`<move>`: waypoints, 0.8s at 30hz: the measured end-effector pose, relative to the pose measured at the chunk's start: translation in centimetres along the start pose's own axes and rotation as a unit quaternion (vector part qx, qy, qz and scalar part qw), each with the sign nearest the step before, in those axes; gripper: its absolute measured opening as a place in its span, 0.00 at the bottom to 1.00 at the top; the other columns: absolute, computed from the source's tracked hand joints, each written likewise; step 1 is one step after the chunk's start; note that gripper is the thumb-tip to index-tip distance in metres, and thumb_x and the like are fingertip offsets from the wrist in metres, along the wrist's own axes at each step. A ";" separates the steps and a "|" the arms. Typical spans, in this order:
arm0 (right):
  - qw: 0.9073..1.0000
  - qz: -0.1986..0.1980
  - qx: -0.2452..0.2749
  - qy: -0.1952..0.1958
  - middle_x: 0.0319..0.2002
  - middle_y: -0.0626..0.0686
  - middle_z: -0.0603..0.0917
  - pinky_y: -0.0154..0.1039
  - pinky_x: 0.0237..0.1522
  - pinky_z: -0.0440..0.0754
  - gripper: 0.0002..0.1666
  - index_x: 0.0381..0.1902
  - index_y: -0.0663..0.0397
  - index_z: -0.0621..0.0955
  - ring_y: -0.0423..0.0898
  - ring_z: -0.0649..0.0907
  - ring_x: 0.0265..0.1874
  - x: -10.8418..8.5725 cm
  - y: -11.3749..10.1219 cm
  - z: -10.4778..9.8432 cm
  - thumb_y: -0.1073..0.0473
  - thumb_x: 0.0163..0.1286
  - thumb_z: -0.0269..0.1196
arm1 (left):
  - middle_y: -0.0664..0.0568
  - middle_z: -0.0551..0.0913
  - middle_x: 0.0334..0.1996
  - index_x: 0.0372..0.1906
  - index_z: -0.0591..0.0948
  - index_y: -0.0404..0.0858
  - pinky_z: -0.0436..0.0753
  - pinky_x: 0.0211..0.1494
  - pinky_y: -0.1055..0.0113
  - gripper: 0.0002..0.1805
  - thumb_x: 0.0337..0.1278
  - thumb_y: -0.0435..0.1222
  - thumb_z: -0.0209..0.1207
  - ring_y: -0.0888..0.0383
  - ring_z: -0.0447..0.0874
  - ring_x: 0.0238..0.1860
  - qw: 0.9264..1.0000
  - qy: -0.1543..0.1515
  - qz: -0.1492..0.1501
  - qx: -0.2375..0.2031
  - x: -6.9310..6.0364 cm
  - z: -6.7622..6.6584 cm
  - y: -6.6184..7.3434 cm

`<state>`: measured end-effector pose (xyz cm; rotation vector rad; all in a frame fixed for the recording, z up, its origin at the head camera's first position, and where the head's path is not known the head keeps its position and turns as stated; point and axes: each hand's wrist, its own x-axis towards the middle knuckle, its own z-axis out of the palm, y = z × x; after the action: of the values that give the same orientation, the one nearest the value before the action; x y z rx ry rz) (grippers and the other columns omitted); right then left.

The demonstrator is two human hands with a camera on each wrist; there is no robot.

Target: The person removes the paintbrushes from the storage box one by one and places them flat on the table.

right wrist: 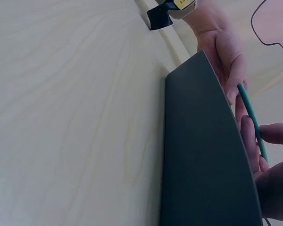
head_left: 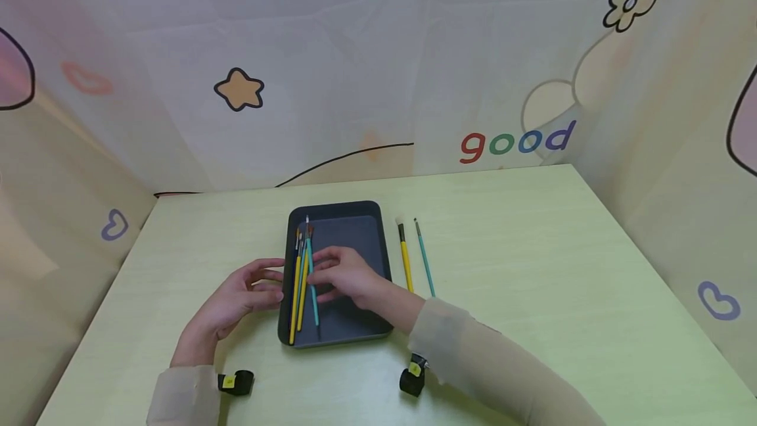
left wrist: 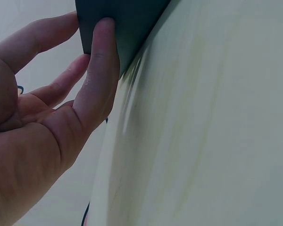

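Note:
A dark rectangular tray (head_left: 355, 327) holds several slim paintbrushes lying side by side along its left part, with yellow, teal and dark handles. My right hand (head_left: 349, 276) is over the tray, pinching a teal brush (head_left: 314, 294) between thumb and fingers; the right wrist view shows the teal handle (right wrist: 251, 113) between the fingertips above the tray wall (right wrist: 203, 155). From the left, my left hand (head_left: 239, 294) touches the tray's outer side with its fingertips, fingers slightly bent. In the left wrist view those fingers (left wrist: 101, 70) rest against the dark tray wall (left wrist: 127, 23).
To the right of the tray, a yellow-handled brush (head_left: 405, 258) and a teal-handled brush (head_left: 424, 258) lie on the pale wooden table (head_left: 532, 281). The right forearm crosses near their lower ends. A patterned cloth (head_left: 355, 84) stands behind the table and at both sides.

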<state>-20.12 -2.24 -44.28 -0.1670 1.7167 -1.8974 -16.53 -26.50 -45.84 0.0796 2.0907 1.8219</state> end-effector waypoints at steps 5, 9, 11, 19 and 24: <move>1.000 0.004 0.004 -0.009 0.49 0.65 0.83 0.46 0.35 0.90 0.25 0.61 0.69 0.75 0.48 0.85 0.38 -0.6 -0.2 -0.5 0.72 0.67 0.67 | 0.32 0.71 0.61 0.76 0.63 0.31 0.86 0.54 0.58 0.38 0.64 0.28 0.66 0.47 0.83 0.52 1.000 0.001 0.000 0.001 -0.1 0.0 0.0; 1.000 0.004 -0.007 -0.017 0.48 0.63 0.84 0.46 0.36 0.90 0.26 0.63 0.69 0.74 0.48 0.85 0.39 -1.3 -0.4 -0.9 0.71 0.69 0.66 | 0.32 0.72 0.61 0.76 0.63 0.31 0.86 0.54 0.58 0.38 0.64 0.27 0.66 0.48 0.83 0.52 1.000 0.001 -0.001 0.000 -0.1 -0.1 0.0; 1.000 0.003 -0.010 -0.021 0.45 0.60 0.84 0.46 0.36 0.90 0.27 0.64 0.69 0.74 0.48 0.85 0.38 -1.6 -0.5 -1.1 0.71 0.69 0.66 | 0.32 0.72 0.61 0.76 0.63 0.31 0.86 0.54 0.58 0.38 0.64 0.27 0.66 0.48 0.83 0.52 1.000 0.001 -0.001 -0.002 -0.1 -0.1 0.0; 1.000 0.008 -0.004 -0.027 0.46 0.60 0.84 0.47 0.37 0.90 0.29 0.66 0.71 0.73 0.48 0.85 0.38 -2.5 -0.6 -2.1 0.70 0.69 0.66 | 0.32 0.72 0.61 0.75 0.64 0.31 0.86 0.54 0.57 0.37 0.64 0.26 0.65 0.48 0.84 0.51 1.000 0.002 0.002 -0.003 -0.1 0.0 0.0; 0.999 0.004 -0.006 -0.033 0.46 0.61 0.84 0.47 0.37 0.90 0.28 0.66 0.71 0.73 0.47 0.85 0.38 -3.3 -0.7 -2.6 0.71 0.70 0.66 | 0.32 0.73 0.60 0.75 0.64 0.31 0.86 0.53 0.57 0.37 0.63 0.26 0.65 0.48 0.84 0.51 1.000 0.006 0.001 0.000 -0.1 0.1 0.0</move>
<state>-18.83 1.67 -43.12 -0.2247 1.6828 -1.8550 -16.40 -26.47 -45.86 0.0725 2.0995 1.8283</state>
